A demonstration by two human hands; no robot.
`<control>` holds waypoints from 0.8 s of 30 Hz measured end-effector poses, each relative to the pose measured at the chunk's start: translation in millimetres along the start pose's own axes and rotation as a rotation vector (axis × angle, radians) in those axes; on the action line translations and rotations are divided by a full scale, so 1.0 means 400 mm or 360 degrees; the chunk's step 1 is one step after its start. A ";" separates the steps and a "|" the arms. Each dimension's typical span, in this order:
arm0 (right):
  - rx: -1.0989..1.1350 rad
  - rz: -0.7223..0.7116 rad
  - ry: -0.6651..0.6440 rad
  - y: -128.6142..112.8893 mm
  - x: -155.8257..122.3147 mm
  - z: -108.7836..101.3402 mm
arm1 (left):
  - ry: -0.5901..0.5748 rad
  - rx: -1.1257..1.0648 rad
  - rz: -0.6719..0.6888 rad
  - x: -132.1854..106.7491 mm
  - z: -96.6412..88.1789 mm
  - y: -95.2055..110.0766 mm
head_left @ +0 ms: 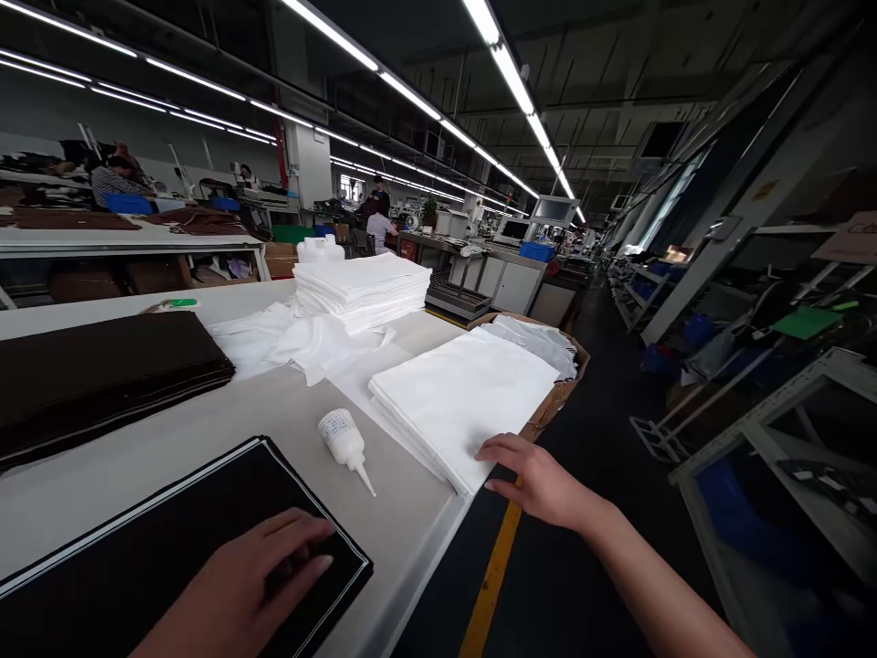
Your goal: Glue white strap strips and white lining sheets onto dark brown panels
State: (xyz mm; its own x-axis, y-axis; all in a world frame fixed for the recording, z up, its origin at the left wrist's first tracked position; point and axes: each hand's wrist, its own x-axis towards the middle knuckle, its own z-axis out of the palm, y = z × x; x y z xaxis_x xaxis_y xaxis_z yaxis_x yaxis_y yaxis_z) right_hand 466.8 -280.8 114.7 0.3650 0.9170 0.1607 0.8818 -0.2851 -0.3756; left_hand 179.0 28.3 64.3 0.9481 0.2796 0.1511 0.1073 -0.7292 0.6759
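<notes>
- The left hand (257,571) is over the near corner of a black panel (157,567) at the table's front. Its thumb and forefinger stand apart with nothing pinched between them; whether the fingertips rest on the panel, I cannot tell.
- The right hand (538,480) is at the near corner of a stack of white sheets (459,393), thumb and fingers spread. Contact with the corner is unclear, and no sheet looks lifted.
- The black panel lies flat, with pale lines along its edges. The white stack is to its right, at the edge of the table (404,475), and a squeeze bottle (343,439) lies on its side between them.
- Done, as far as shows: the materials are laid out within reach, the white sheets fairly neatly stacked.
- Left, in my judgement: most of the handling, since black and white pieces lie apart and a taller white pile (363,283) and a dark brown stack (102,356) stand farther back. How many pieces are finished, I cannot tell.
</notes>
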 end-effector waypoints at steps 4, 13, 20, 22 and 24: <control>-0.0084 -0.0191 -0.0044 0.007 0.019 -0.001 | -0.0409 -0.0055 -0.0003 0.146 0.080 0.119; 0.1157 0.0449 -0.0081 0.139 0.094 0.025 | -0.0245 0.0113 0.0476 0.279 0.213 0.213; 0.1317 0.0486 -0.0176 0.205 0.148 0.016 | -0.0239 0.0217 0.0549 0.336 0.244 0.254; 0.1308 0.0458 -0.0129 0.207 0.170 -0.003 | -0.0247 0.0278 0.0605 0.332 0.248 0.248; 0.1271 0.0408 -0.0005 0.204 0.200 -0.024 | -0.0236 0.0335 0.0676 0.325 0.250 0.239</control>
State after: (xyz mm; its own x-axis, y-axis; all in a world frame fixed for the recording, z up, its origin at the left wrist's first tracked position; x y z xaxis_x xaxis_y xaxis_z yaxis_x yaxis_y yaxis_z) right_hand 571.1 -233.4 105.8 0.5237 0.8517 -0.0200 0.2944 -0.2029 -0.9339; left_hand 342.2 -67.5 76.4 0.9520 -0.1502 0.2667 -0.2539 -0.8741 0.4140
